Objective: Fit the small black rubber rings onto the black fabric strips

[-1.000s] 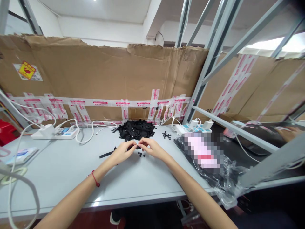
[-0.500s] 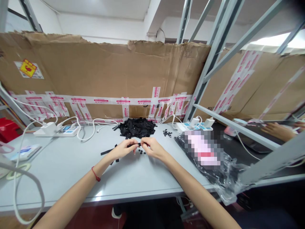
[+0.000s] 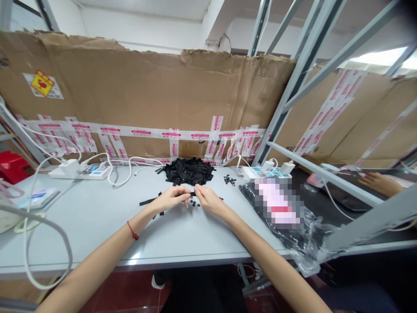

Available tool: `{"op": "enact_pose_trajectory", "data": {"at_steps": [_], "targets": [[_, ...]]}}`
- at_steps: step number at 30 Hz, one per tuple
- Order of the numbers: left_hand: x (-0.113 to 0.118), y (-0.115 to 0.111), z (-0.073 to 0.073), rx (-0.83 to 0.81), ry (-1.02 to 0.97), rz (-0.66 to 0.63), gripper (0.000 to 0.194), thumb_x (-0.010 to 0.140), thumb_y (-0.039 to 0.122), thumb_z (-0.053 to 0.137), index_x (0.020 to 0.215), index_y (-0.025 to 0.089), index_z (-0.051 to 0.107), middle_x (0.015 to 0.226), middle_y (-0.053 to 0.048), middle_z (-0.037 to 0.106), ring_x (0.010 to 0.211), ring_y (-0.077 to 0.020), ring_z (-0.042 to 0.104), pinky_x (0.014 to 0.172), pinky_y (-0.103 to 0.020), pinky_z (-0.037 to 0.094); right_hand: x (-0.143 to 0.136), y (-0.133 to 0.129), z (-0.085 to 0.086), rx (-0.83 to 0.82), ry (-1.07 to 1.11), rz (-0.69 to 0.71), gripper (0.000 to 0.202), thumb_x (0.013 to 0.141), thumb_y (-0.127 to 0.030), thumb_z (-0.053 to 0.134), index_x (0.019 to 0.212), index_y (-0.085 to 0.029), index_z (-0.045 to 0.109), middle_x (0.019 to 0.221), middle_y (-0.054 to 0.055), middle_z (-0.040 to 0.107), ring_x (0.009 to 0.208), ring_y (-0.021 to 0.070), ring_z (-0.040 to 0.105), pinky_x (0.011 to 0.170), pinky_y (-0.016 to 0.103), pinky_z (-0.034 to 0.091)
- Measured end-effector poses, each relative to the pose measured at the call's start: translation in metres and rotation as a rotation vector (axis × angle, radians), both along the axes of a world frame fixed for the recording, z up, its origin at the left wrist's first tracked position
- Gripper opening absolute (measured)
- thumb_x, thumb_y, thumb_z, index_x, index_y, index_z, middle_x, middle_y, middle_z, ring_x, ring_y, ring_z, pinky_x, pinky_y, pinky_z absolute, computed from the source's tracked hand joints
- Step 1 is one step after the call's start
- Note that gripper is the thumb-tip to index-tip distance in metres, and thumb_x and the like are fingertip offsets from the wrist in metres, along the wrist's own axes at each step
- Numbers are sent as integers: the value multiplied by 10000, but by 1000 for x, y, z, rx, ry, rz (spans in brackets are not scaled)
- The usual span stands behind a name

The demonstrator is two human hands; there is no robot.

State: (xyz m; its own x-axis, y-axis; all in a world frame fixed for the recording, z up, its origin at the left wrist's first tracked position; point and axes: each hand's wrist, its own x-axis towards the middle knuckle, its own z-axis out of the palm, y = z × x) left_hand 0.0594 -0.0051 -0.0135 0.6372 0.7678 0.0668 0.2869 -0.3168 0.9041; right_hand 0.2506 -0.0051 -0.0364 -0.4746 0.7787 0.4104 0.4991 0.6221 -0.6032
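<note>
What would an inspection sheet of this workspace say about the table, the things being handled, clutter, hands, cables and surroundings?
Surface: pale grey table, with a bright glint near its front edge.
Things handled: black strip between the fingertips; pile of black pieces beyond; small black discs close by.
Clutter: plastic bag on the right, partly pixelated; flat packet on the left.
Hands: left hand and right hand both pinch the strip.
Cables: white cable looped at left; left power strip and right power strip have plugs in.
Surroundings: taped cardboard behind; metal frame; another person's hand at right.
</note>
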Motion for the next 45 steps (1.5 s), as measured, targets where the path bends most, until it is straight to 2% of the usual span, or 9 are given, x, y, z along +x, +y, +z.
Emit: {"op": "enact_pose_trajectory", "data": {"at_steps": [5, 9, 17, 22, 26, 30, 35, 40, 45], "targets": [[2, 0, -7, -81, 70, 71, 382, 858, 511, 422, 648, 192, 417, 573, 47, 387, 526, -104, 364, 546, -252, 337, 1, 0, -2, -82, -54, 16, 294, 935, -293, 303, 653, -214, 329, 604, -31, 410, 560, 123, 375, 580, 270, 295], [8, -2, -10, 20, 152, 141, 410, 860, 538, 396, 629, 200, 368, 562, 57, 303, 514, -106, 296, 515, -252, 256, 1, 0, 0, -100, -23, 8, 292, 922, -295, 314, 642, -212, 326, 604, -33, 413, 570, 120, 379, 579, 262, 300], [9, -1, -12, 211, 260, 200, 340, 842, 440, 450, 719, 158, 594, 584, 33, 491, 525, -113, 387, 533, -235, 279, 9, 4, -1, -146, -43, -6, 326, 921, -302, 347, 635, -185, 450, 607, -19, 498, 589, 123, 448, 591, 253, 325], [-27, 9, 11, 312, 471, 331, 320, 816, 427, 474, 754, 175, 661, 583, 7, 566, 546, -147, 486, 551, -243, 328, 43, 10, 1, -126, -91, -171, 212, 857, -288, 521, 696, -169, 589, 672, 25, 628, 622, 149, 528, 625, 261, 371], [-55, 11, 25, 472, 776, 465, 181, 733, 325, 558, 728, 202, 690, 834, -76, 666, 840, -253, 597, 764, -319, 413, 62, 10, 2, -97, -275, -360, 189, 816, -215, 577, 641, -177, 636, 689, 68, 668, 646, 182, 574, 609, 271, 355], [-57, 6, 29, 506, 870, 552, 163, 721, 281, 555, 758, 186, 682, 962, -133, 652, 1030, -337, 547, 912, -452, 373, 49, 13, 7, -3, -445, -472, 271, 865, -213, 501, 643, -179, 652, 747, 113, 678, 699, 205, 592, 590, 285, 317], [-40, 4, 27, 554, 633, 606, 189, 766, 265, 481, 775, 178, 648, 930, -104, 669, 926, -282, 590, 864, -403, 416, 6, 44, 12, 10, -262, -459, 183, 819, -358, 608, 795, -182, 649, 791, 84, 652, 745, 200, 581, 618, 270, 360], [-25, 14, 6, 128, 170, 514, 385, 827, 500, 455, 830, 148, 613, 787, -73, 693, 720, -191, 635, 717, -313, 488, -19, 54, 14, -74, -160, -362, 116, 783, -130, 570, 675, -166, 591, 678, 32, 613, 636, 141, 544, 624, 249, 387], [-14, 14, -2, -531, -161, 228, 534, 798, 623, 497, 859, 110, 631, 808, -118, 706, 757, -200, 666, 762, -330, 513, -28, 9, 17, 70, 13, -30, 97, 836, -193, 522, 753, -181, 570, 732, 25, 598, 660, 137, 534, 645, 253, 413]]}}
